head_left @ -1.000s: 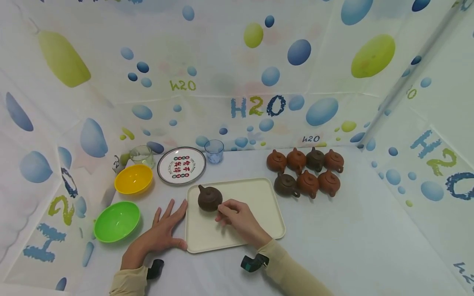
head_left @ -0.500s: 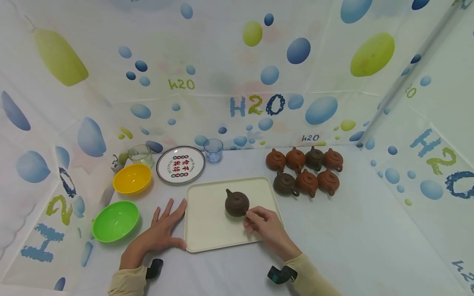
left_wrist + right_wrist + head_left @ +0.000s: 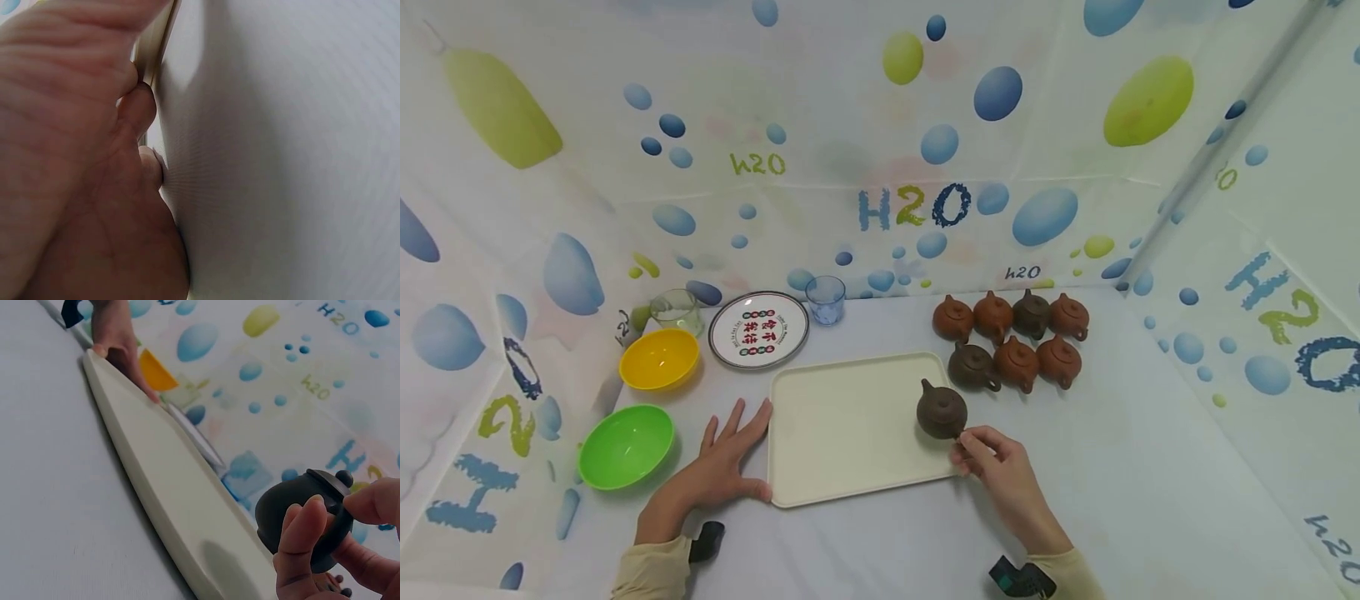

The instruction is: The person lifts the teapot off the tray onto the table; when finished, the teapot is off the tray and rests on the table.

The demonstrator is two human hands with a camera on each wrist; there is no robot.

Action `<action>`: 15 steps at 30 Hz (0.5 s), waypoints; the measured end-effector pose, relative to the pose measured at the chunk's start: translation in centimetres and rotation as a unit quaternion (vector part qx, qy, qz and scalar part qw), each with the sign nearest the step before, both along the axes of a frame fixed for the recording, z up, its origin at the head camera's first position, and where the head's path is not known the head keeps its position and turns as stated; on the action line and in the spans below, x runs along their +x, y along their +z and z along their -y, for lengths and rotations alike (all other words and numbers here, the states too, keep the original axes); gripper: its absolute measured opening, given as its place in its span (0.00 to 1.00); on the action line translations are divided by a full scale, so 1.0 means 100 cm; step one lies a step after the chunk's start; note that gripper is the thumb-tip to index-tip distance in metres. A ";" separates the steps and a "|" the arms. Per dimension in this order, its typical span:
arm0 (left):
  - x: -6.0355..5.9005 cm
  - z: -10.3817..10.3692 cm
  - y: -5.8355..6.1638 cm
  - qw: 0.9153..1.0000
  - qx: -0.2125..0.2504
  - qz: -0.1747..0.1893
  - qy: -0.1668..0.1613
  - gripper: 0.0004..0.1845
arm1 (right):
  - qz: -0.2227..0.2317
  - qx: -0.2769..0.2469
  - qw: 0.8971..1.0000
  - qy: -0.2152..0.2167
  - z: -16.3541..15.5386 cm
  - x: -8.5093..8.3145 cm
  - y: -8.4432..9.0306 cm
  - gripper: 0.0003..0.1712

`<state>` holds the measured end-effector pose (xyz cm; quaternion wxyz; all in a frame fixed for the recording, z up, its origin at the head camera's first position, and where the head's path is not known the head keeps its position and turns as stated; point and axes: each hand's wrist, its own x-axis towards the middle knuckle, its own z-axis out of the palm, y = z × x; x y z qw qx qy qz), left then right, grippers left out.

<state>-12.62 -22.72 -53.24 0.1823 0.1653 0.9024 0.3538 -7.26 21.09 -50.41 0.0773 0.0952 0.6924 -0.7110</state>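
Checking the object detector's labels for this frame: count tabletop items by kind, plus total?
Teapots: 8, with 7 clustered and 1 dark one held by the right hand above the tray
Bowls: 2, yellow and green
Cups: 2, clear and blue
Plate: 1
Tray: 1
Total: 14

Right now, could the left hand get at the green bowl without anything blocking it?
Probably yes. The left hand lies flat on the table, its fingers against the edge of the cream tray, and the green bowl sits just to its left, with only bare tablecloth between them.
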 end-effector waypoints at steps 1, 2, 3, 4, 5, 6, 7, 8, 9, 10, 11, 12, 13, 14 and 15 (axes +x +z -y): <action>0.000 0.000 0.001 1.000 0.002 0.000 0.000 0.78 | -0.005 -0.001 1.000 -0.003 -0.003 0.002 0.000 0.18; 0.000 0.000 0.001 1.000 0.002 0.000 0.000 0.77 | -0.011 -0.002 1.000 -0.005 -0.006 0.004 0.000 0.18; 0.000 0.000 0.001 1.000 0.002 0.001 0.001 0.77 | -0.016 -0.002 1.000 -0.009 -0.009 0.007 0.000 0.19; 0.000 0.000 0.002 1.000 0.001 0.002 0.000 0.78 | -0.019 -0.003 1.000 -0.013 -0.011 0.010 0.000 0.19; 0.000 0.000 0.002 1.000 0.004 0.003 0.000 0.78 | -0.020 -0.003 1.000 -0.018 -0.013 0.013 0.000 0.19; 0.000 0.000 0.001 1.000 0.007 0.003 -0.001 0.78 | -0.020 -0.003 0.999 -0.025 -0.015 0.015 0.000 0.19; 0.000 0.000 0.000 1.000 0.008 0.002 0.000 0.78 | -0.018 -0.002 0.999 -0.033 -0.017 0.018 0.000 0.19; 0.000 0.001 -0.001 1.000 0.011 0.002 -0.002 0.78 | -0.016 -0.002 0.999 -0.040 -0.019 0.021 0.000 0.19; 0.000 0.001 -0.002 1.000 0.014 0.001 -0.002 0.78 | -0.012 0.001 0.999 -0.049 -0.021 0.024 0.000 0.19; 0.001 0.002 -0.003 1.000 0.017 -0.002 -0.003 0.78 | -0.009 0.002 0.998 -0.057 -0.023 0.027 0.000 0.18; 0.001 0.002 -0.004 1.000 0.022 -0.002 -0.004 0.78 | -0.004 0.003 0.998 -0.066 -0.026 0.030 0.000 0.19; 0.001 0.003 -0.004 1.000 0.025 -0.002 -0.005 0.78 | 0.001 0.005 0.997 -0.075 -0.029 0.032 0.000 0.19; 0.001 0.002 -0.003 1.000 0.026 -0.003 -0.004 0.78 | 0.004 0.009 0.996 -0.083 -0.032 0.035 0.000 0.20; 0.001 0.003 -0.003 0.999 0.031 -0.004 -0.006 0.78 | 0.007 0.012 0.996 -0.092 -0.036 0.038 0.000 0.20; 0.001 0.003 -0.002 0.999 0.032 -0.004 -0.006 0.78 | 0.009 0.015 0.995 -0.101 -0.041 0.041 0.000 0.21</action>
